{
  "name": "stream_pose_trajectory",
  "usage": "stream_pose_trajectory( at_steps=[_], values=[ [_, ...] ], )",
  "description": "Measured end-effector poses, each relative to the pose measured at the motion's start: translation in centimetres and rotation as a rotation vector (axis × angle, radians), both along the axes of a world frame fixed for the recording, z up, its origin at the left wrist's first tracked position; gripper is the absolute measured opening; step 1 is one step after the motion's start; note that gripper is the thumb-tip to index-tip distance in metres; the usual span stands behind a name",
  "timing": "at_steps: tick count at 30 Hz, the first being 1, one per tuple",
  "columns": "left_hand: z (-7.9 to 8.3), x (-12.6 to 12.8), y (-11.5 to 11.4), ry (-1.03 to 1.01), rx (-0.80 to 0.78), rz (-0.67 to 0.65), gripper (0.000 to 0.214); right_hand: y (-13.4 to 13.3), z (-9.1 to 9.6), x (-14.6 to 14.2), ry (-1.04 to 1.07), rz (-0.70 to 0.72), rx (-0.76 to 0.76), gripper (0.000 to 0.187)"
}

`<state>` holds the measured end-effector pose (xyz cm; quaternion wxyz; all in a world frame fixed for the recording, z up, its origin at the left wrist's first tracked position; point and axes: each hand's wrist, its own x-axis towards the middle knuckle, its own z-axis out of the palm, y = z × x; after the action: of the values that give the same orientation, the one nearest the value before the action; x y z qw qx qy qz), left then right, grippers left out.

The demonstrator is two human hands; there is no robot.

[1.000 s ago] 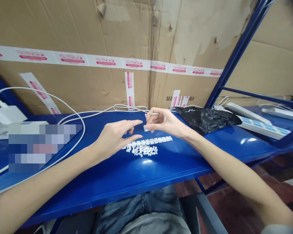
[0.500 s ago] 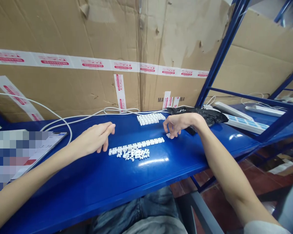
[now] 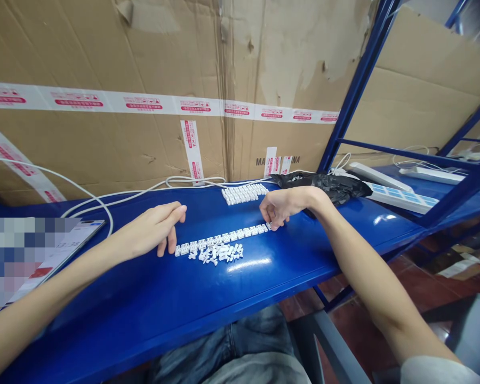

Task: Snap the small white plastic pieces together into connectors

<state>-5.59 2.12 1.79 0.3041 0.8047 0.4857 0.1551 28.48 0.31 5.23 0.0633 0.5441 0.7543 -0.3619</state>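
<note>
A row of small white plastic pieces (image 3: 224, 237) runs across the blue table. At its right end my right hand (image 3: 278, 208) has its fingers closed on another small white piece (image 3: 269, 226), partly covered by the fingertips. My left hand (image 3: 160, 229) is held by the row's left end, fingers stretched and apart, with nothing in them; whether a fingertip touches the end piece I cannot tell. In front of the row lies a loose pile of smaller white plastic parts (image 3: 216, 253). Farther back, more white pieces stand grouped in a block (image 3: 244, 194).
A crumpled black plastic bag (image 3: 336, 188) lies behind my right hand. White cables (image 3: 144, 189) run along the back by the cardboard (image 3: 152, 144). A tablet-like screen (image 3: 68, 245) is at the left. A blue frame post (image 3: 354, 90) and long white strips (image 3: 404, 197) are at right.
My right hand has moved slightly left and brought its small white piece up to the right end of the row. My left hand has come closer to the row's left end.
</note>
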Motion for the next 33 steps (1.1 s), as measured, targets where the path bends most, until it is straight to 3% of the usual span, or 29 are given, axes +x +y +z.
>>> stream_pose_trajectory(
  at_steps=[13, 21, 28, 33],
  values=[
    [0.05, 0.09, -0.24, 0.027, 0.022, 0.024, 0.046, 0.12, -0.29, -0.07, 0.014, 0.006, 0.011, 0.039],
    [0.1, 0.13, -0.27, 0.03, 0.017, 0.02, 0.047, 0.29, -0.22, -0.07, -0.02, 0.079, 0.086, 0.039],
    [0.25, 0.05, -0.33, 0.01, 0.004, 0.03, 0.048, 0.21, -0.35, -0.3, -0.021, 0.077, 0.08, 0.03],
    [0.36, 0.13, -0.45, 0.04, 0.001, 0.043, 0.048, 0.15, 0.04, -0.03, -0.018, 0.054, 0.072, 0.05]
  ],
)
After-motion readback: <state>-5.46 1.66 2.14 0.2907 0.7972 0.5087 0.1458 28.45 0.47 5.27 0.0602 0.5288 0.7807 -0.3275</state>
